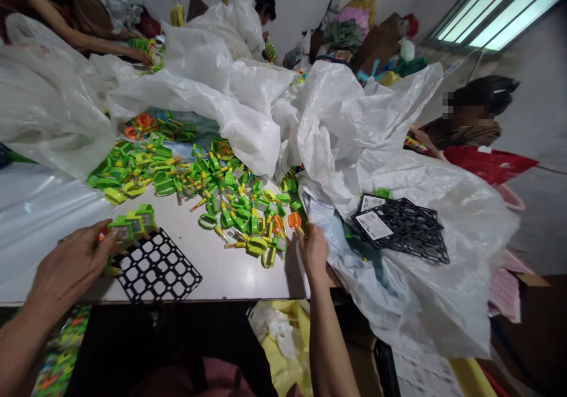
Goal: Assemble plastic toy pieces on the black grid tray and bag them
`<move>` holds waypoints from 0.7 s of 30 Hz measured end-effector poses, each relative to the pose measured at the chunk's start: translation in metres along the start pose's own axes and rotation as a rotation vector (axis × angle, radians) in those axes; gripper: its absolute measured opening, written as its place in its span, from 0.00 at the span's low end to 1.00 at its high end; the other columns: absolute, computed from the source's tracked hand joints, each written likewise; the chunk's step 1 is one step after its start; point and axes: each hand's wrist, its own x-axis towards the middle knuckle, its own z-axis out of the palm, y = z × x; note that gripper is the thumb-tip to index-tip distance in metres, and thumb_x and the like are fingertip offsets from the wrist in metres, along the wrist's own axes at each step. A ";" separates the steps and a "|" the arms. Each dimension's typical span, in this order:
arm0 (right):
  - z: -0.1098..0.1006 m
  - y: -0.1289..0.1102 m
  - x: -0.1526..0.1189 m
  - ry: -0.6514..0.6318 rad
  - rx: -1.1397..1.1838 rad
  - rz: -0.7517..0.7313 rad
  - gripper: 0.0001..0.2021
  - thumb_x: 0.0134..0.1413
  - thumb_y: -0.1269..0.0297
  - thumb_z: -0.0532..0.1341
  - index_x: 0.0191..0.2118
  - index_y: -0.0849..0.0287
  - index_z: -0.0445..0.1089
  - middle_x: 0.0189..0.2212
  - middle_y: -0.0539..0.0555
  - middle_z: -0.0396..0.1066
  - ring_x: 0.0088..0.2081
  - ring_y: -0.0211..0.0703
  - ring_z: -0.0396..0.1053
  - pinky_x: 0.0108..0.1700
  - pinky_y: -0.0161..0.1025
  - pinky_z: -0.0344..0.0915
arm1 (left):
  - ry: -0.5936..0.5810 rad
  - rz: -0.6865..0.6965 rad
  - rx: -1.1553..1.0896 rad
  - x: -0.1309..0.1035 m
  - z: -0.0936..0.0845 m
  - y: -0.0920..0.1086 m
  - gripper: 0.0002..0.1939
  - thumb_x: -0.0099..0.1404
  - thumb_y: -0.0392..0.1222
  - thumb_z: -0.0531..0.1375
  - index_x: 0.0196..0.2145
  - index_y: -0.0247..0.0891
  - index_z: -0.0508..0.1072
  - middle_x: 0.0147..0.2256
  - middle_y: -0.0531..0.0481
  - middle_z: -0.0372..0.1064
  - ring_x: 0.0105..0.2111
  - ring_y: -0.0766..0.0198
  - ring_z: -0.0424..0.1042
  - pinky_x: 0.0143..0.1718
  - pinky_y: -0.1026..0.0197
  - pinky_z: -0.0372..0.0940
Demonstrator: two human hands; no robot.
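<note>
My left hand (75, 261) is closed round a black grid tray (162, 267) at its upper left corner, where several green and yellow ring-shaped pieces (137, 223) stand in a row. The rest of the grid shows bare openings. On the right, my right hand (313, 246) has its fingers pressed together at an orange piece (295, 220), beside the edge of the pile. The pile (234, 199) of green, yellow and orange pieces with small yellow-capped tubes spreads over the white table (195, 231) between and beyond my hands.
Large translucent plastic bags (345, 125) cover the far side and right. Black grids with white labels (403, 225) lie on the bag at right. Other people sit at the far left, back and right. A yellow bag (292, 338) is below the table edge.
</note>
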 end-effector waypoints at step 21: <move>0.016 -0.053 0.018 -0.405 -0.281 -0.198 0.12 0.55 0.64 0.58 0.39 0.65 0.76 0.28 0.59 0.74 0.32 0.43 0.72 0.32 0.34 0.60 | 0.185 -0.046 -0.262 0.000 0.019 -0.002 0.31 0.62 0.57 0.45 0.45 0.30 0.73 0.46 0.35 0.74 0.49 0.44 0.71 0.52 0.42 0.65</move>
